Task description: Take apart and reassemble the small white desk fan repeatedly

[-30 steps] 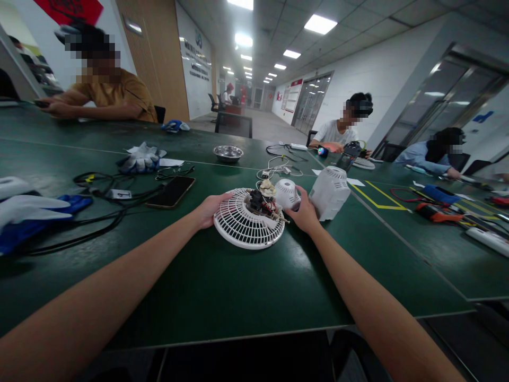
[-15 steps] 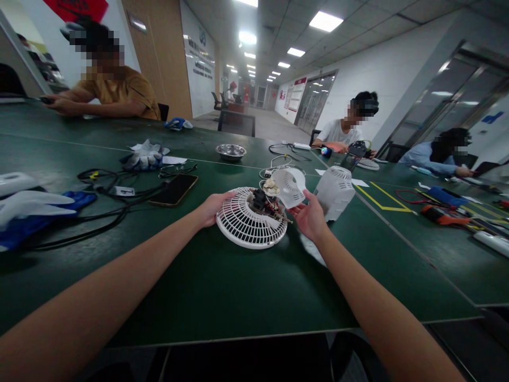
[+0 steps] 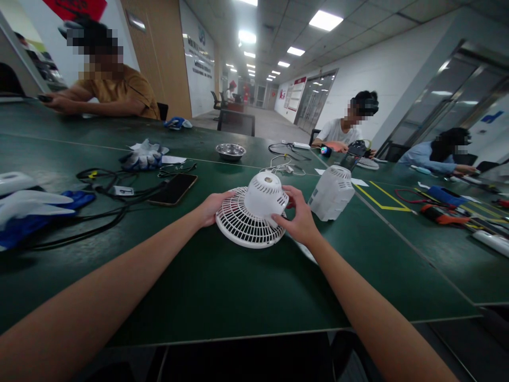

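Note:
A round white fan grille [image 3: 234, 227] is tilted above the green table, and my left hand [image 3: 214, 208] grips its left rim. Over the middle of the grille sits a white motor cover [image 3: 265, 196], dome-like with vent slots. My right hand [image 3: 296, 212] is curled round the cover's right side, thumb in front and fingers behind. The cover hides the motor and wires; whether it is seated on the grille I cannot tell. Part of a pale round piece [image 3: 306, 250] shows on the table under my right wrist.
A white slotted housing [image 3: 333, 193] stands right of my right hand. Behind are a white cable [image 3: 278, 163] and a metal bowl [image 3: 230, 152]. To the left lie a phone [image 3: 174, 189], black cables and gloves [image 3: 145, 155]. Several people sit around the table.
My right hand has turned the motor cover over and brought it left onto the grille, covering the motor and wires. My left hand keeps its hold on the rim.

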